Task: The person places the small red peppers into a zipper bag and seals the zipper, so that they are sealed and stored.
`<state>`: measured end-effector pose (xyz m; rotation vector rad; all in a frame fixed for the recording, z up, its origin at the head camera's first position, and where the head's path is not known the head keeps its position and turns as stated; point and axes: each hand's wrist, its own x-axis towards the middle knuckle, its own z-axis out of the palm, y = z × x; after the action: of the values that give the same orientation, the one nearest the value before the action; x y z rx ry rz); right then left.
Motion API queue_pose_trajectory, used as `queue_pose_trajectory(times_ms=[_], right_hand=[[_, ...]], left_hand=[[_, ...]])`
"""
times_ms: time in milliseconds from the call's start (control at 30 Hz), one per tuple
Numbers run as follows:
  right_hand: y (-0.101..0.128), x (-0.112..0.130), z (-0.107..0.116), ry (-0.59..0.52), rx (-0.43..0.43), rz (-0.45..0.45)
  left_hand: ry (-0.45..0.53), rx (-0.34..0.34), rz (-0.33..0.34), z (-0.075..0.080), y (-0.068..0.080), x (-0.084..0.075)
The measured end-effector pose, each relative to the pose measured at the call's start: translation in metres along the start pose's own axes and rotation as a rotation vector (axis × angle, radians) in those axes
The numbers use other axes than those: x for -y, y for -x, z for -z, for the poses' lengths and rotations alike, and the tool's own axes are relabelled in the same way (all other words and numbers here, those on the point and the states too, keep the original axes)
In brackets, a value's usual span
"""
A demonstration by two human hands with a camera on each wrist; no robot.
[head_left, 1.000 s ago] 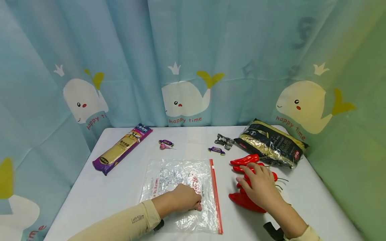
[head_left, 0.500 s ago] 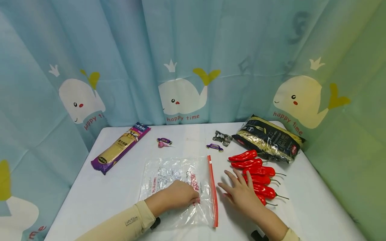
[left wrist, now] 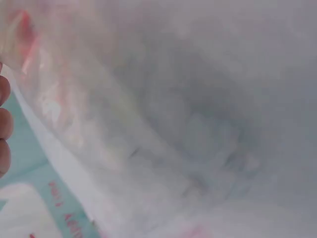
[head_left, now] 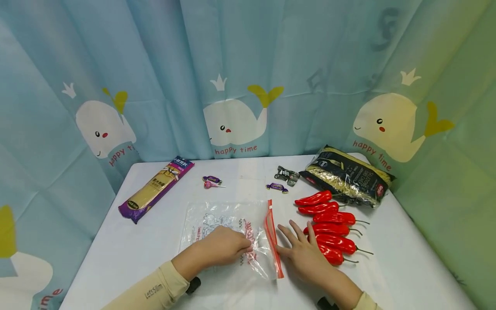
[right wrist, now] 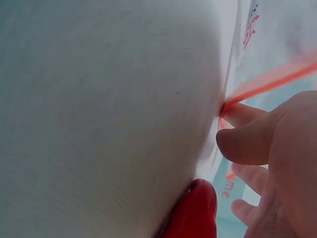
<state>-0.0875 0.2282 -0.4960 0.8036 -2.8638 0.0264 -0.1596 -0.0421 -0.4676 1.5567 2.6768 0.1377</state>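
Lower centre of the head view, on the white-topped bench [head_left: 403,262]: a clear plastic bag printed in red and dark ink [head_left: 232,213], lying mostly flat, its red-orange closure strip [head_left: 278,260] facing right. Left-hand grip [head_left: 222,246] is over the bag's middle, fingers curled and seemingly pinching a fold of the upper film; fingertips half hidden from above, and the left wrist view is too blurred to settle it. Right-hand grip [head_left: 304,257] is at the strip's lower half, fingers spread; right wrist view has one fingertip against the strip, thumb just beside it, no firm pinch shown. Strip bows apart there, so the mouth gapes a little. Glossy red chilli peppers [head_left: 329,229] lie in a row just right of that hand, centre right of the frame. Handling, as I judge it: very light, limp, slick film; creases at a touch, slides easily on the bench, likely clings to itself. Strip looks the stiffest part, so best hold is one lip of it, thumb outside and fingers inside, with the other hand lifting upper film close to the mouth. Not fragile like glass, though a hard tug could stretch the film.
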Motion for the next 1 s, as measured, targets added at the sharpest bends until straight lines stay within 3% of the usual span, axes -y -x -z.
queue_pose_trajectory(times_ms=[167, 267, 467, 600, 667, 767, 867, 1000], right_hand=[[0.001, 0.0, 0.003, -0.001, 0.047, -0.02], [0.002, -0.001, 0.002, 0.002, 0.046, -0.023], [0.009, -0.005, 0.01, -0.11, -0.018, -0.06], [0.023, -0.017, 0.031, -0.117, -0.062, -0.186], [0.033, -0.025, 0.042, -0.066, -0.026, -0.264], [0.047, -0.032, 0.05, -0.009, 0.118, -0.333], [0.054, -0.034, 0.051, -0.002, 0.232, -0.333], [0.053, -0.03, 0.049, -0.032, 0.258, -0.324]], left_hand=[[0.012, -0.068, -0.009, 0.026, 0.014, 0.002], [0.001, -0.093, -0.006, 0.034, 0.019, 0.002], [-0.045, -0.14, -0.061, 0.019, 0.015, -0.001], [-0.061, -0.141, -0.057, 0.009, 0.014, -0.002], [-0.069, -0.149, -0.049, 0.008, 0.015, -0.002], [-0.072, -0.162, -0.05, 0.009, 0.016, -0.002], [-0.07, -0.167, -0.06, 0.01, 0.016, -0.002], [-0.074, -0.154, -0.065, 0.01, 0.014, -0.003]])
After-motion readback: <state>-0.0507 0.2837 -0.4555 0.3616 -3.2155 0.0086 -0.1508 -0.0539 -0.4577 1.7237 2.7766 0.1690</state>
